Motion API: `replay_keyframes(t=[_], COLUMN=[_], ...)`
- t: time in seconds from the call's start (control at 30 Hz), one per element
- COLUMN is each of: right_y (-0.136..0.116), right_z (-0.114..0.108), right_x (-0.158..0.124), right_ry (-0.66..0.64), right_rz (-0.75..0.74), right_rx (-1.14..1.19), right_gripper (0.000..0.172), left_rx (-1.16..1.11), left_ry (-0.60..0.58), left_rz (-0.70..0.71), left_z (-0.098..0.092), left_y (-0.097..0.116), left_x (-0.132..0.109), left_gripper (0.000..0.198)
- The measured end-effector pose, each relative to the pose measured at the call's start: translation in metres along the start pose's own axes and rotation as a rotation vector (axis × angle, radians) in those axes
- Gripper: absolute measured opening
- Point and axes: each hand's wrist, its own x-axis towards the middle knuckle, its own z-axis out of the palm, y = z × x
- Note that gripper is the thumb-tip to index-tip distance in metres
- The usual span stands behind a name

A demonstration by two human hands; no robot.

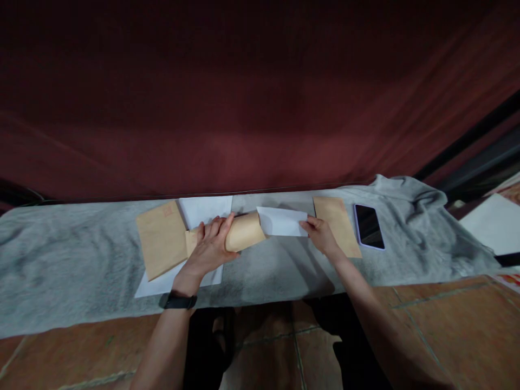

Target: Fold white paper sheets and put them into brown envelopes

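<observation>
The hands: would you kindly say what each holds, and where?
The right hand pinches white paper by its right end; the left hand holds a brown envelope by its left part.

The scene is dim: the dark red backdrop [260, 108] sinks almost to black along the top and glows faintly lower down, while the white paper slip [282, 222] is among the brightest spots, without glare. Light comes from a source outside the frame, and soft shadows lie on the grey blanket [264, 276], one dark band slanting beneath the right hand [319, 232]. Wide-angle distortion stretches the sides, the blanket's left end and the tiled floor [439, 314] look smeared, and printing on the envelope [162, 238] is too soft to read.
</observation>
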Motion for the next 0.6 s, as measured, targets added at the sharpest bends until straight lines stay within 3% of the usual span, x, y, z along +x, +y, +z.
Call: replay_keyframes(t=[0.27,0.6], right_y=[0.011,0.006], right_z=[-0.013,-0.017], right_x=[0.004,0.003], right_ry=[-0.12,-0.206], right_rz=[0.052,0.084], right_rx=[-0.033,-0.041], right_gripper=[0.041,0.033], left_rx=[0.035,0.029], left_ry=[-0.003,0.027], left_rz=[-0.025,0.011], left_z=[0.002,0.006], left_y=[0.001,-0.001], left_x=[0.001,0.002], left_gripper=[0.119,0.119])
